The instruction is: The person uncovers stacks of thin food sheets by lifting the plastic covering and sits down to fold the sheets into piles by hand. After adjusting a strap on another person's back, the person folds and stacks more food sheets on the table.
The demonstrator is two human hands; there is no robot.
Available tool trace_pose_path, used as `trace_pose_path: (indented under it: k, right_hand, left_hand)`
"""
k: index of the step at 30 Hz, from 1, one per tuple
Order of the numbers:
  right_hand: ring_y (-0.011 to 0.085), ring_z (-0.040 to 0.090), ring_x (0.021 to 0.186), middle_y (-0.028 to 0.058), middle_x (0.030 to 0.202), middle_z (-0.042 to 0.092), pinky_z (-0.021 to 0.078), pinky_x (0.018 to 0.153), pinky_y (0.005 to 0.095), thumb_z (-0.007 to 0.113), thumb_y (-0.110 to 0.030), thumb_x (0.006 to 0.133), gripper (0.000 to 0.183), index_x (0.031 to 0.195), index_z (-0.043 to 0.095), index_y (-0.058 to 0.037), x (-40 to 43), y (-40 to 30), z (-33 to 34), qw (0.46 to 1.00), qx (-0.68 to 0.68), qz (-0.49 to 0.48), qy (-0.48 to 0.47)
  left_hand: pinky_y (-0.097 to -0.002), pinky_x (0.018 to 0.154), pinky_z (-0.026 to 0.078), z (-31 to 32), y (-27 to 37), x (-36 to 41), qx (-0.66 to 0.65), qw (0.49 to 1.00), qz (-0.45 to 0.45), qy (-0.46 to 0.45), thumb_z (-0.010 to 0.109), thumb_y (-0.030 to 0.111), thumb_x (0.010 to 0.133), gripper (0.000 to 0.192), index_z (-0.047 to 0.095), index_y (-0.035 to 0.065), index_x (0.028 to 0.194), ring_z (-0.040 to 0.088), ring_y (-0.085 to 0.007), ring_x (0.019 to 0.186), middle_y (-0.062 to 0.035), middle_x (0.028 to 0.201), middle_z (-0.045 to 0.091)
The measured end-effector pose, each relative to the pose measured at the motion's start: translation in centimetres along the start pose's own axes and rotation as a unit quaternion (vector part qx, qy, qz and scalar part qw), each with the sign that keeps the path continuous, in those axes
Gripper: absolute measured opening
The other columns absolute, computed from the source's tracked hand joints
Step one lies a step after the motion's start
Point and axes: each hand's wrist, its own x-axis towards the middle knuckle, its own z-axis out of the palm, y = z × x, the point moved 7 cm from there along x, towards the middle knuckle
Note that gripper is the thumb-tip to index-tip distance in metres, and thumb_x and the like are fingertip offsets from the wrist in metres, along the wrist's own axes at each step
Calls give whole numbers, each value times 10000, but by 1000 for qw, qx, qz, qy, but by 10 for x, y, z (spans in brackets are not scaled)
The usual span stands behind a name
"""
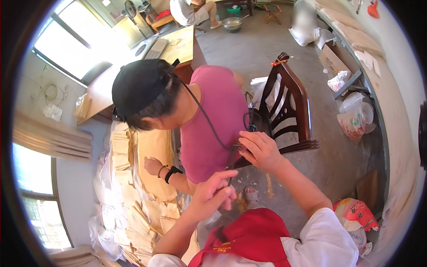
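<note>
Both my hands are raised behind a person in a pink shirt [217, 123] and black cap, who wears a black cable [205, 113] down the back. My left hand [217, 193] is by the cable's lower end, fingers partly bent; whether it grips the cable is unclear. My right hand [262, 150] is at the cable's tangled middle near the shirt, fingers slightly curved, and its hold cannot be made out. Beyond my right hand, more black cable lies at a dark wooden chair [305, 116]. The person's own hand [153, 166] rests over stacked tan sheets [155, 147].
Piles of tan sheets [136, 227] in clear plastic lie at left. A wooden table [180, 43] stands ahead, with a metal bowl [232, 23] on the floor beyond and another person seated nearby. A cardboard box [333, 60] and bags [355, 121] line the right wall.
</note>
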Motion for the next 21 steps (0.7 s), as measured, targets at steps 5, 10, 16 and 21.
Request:
trace_pose_path:
  k: [5, 10, 16, 21]
  right_hand:
    - [278, 619, 864, 113, 983, 638, 505, 750, 361, 731, -123, 727, 370, 1055, 594, -21, -14, -13, 20, 995, 87, -23, -43]
    - [305, 621, 830, 141, 922, 635, 509, 718, 376, 685, -29, 751, 317, 1050, 588, 5, -41, -6, 28, 980, 181, 86, -21]
    - [323, 611, 815, 149, 919, 628, 507, 712, 376, 667, -6, 766, 295, 1047, 581, 20, -39, -14, 28, 958, 257, 125, -21]
    - [320, 603, 815, 154, 922, 623, 505, 709, 379, 673, 1, 754, 292, 1030, 579, 22, -36, -23, 36, 970, 234, 66, -12]
  left_hand:
    - [-245, 672, 494, 4, -20, -9, 16, 1000, 15, 5, 442, 72, 969, 365, 404, -9, 1324, 635, -132, 725, -101, 866, 622]
    - [-269, 681, 516, -59, -60, 3, 115, 965, 84, 220, 493, 31, 918, 321, 508, 31, 1239, 635, -146, 762, -70, 901, 629]
    - [-326, 645, 485, -52, -39, 1, 608, 683, 246, 321, 635, 48, 706, 265, 652, 90, 967, 559, -251, 819, -59, 920, 530]
    - [-328, 611, 468, -53, -30, 16, 611, 677, 263, 316, 689, 48, 647, 205, 630, 73, 841, 560, -239, 755, -53, 844, 528]
